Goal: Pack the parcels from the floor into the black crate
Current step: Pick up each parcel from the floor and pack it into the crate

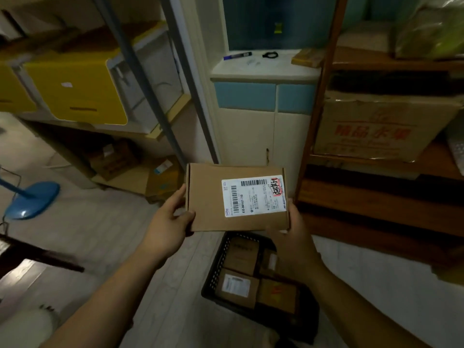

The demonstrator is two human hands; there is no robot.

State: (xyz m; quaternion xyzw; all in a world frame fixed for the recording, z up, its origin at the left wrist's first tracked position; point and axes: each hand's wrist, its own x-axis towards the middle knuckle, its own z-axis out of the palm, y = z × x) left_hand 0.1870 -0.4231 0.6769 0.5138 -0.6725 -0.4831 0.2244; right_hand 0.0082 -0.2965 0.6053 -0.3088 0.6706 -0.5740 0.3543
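Both hands hold one flat brown parcel [208, 197] in the middle of the frame, raised above the floor [100, 234]. The left hand [168, 224] grips the parcel's left edge, its thumb curled onto the top face near the lower left corner. The right hand [293, 237] holds the lower right corner, with the thumb lying up along the right edge. A white shipping label [253, 195] with barcodes and a red mark covers the right half of the parcel's top face.

The black crate [216, 270] stands on the floor just below the parcel in the frame, partly hidden by the right forearm. Its wall is perforated. Four brown boxes lie flat inside it, side by side. The one at the lower left [237, 287] carries a white label, and the one at the lower right [277, 295] has red marks.

Behind the parcel stands a white cabinet [251, 136] with blue panels. A marker [237, 56] and a small black item [270, 55] lie on its top surface [263, 69]. At the right of the frame, a wooden shelf [376, 197] carries a big carton [376, 126] with red characters. Yellow bins [75, 89] fill the upper left, and a blue lamp base [32, 199] rests on the floor at the left edge.
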